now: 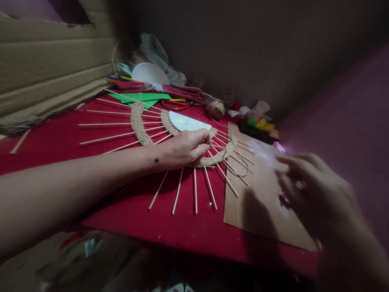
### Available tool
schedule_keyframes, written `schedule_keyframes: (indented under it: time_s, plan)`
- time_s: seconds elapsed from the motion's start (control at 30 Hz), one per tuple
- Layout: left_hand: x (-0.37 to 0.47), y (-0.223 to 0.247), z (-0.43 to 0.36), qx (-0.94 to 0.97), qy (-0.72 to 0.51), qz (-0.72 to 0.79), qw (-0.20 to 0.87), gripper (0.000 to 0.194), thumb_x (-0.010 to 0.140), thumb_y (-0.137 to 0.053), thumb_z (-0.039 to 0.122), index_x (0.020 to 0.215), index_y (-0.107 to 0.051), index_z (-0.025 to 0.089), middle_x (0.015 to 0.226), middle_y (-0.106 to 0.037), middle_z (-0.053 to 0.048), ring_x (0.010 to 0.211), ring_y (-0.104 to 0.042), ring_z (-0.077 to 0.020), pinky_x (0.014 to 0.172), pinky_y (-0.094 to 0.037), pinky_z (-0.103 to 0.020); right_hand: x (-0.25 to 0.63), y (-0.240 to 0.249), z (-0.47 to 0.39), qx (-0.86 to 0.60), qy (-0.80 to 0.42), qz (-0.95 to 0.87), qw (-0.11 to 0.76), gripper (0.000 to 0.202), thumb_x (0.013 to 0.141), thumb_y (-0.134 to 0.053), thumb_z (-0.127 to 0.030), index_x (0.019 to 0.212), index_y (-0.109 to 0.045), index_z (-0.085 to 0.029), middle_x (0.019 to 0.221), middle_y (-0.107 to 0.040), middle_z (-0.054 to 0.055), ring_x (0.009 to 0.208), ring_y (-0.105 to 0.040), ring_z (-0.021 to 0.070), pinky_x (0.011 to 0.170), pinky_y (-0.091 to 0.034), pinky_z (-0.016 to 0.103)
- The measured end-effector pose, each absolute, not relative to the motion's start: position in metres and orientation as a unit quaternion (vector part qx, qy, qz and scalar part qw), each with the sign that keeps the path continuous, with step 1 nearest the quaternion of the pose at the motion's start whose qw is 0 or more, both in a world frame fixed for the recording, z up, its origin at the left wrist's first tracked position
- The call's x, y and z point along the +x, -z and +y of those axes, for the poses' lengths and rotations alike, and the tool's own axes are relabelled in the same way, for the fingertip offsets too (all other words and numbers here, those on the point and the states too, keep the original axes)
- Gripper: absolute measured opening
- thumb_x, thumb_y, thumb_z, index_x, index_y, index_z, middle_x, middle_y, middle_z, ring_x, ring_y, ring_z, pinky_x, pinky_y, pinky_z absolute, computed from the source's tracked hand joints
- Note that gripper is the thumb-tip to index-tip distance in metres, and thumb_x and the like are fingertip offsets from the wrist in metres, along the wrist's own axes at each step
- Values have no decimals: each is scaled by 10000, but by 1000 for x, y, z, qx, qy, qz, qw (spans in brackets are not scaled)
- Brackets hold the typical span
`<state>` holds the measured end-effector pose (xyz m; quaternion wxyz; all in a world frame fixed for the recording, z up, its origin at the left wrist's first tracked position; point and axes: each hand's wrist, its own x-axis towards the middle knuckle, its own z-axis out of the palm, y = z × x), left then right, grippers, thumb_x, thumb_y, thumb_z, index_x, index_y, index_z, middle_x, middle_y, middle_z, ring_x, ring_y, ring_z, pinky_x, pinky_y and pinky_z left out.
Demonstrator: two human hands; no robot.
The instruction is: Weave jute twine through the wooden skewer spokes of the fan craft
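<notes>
A half-round frame of thin wooden sticks (195, 190) fans out over a red cloth, with a pale blue half-disc (185, 121) at its centre. Beige twine (139, 121) is woven across the sticks in an inner band and a wider outer arc. My left hand (194, 145) lies over the frame, thumb and fingertips pinched on a strand of the twine beside the half-disc. From there a loose loop of twine (243, 175) trails over the sticks to the right. My right hand (313, 190) is raised above the board, apart from the frame, its fingers smeared by motion.
A brown board (255, 202) lies under the frame's right end. Behind are a ball of twine (215, 108), orange-handled scissors (174, 106), green sheets (148, 97) and a white paper plate (150, 74). Cardboard (54, 56) stands at left; the red cloth (127, 219) ends at the near edge.
</notes>
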<state>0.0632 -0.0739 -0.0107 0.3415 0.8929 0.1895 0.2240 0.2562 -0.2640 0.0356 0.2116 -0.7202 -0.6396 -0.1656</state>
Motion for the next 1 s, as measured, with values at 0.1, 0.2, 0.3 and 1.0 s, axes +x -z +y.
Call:
schedule_keyframes:
  time_s: [0.1, 0.2, 0.3, 1.0]
  plan:
    - [62, 12, -77, 887, -226, 145, 376, 96, 856, -430, 174, 779, -488, 174, 603, -516, 40, 560, -447, -92, 594, -370, -225, 217, -26, -215, -661, -8, -695, 284, 387, 824, -565, -192, 1211, -545, -191, 1023, -652, 76, 558, -543, 95, 550, -463, 265]
    - [61, 10, -77, 884, -220, 117, 395, 107, 873, -428, 212, 804, -499, 171, 623, -534, 34, 564, -459, -85, 586, -383, -213, 202, -15, -186, -641, -122, -683, 329, 197, 848, -570, -224, 1028, -618, -160, 773, -655, 18, 596, -544, 104, 561, -434, 245]
    - [59, 4, -73, 890, -206, 121, 388, 129, 866, -450, 235, 790, -525, 163, 617, -541, 30, 567, -466, -84, 577, -382, -208, 207, -11, -183, -655, -97, -658, 360, 130, 835, -606, -265, 766, -640, -160, 638, -612, -6, 586, -523, 103, 559, -404, 243]
    - [61, 8, -59, 925, -117, 209, 295, 163, 730, -565, 243, 775, -703, 170, 723, -656, -5, 705, -572, -123, 653, -389, -229, 212, -2, -192, -708, -151, -644, 249, 92, 793, -621, -189, 767, -710, -195, 685, -691, -2, 645, -596, 124, 620, -429, 248]
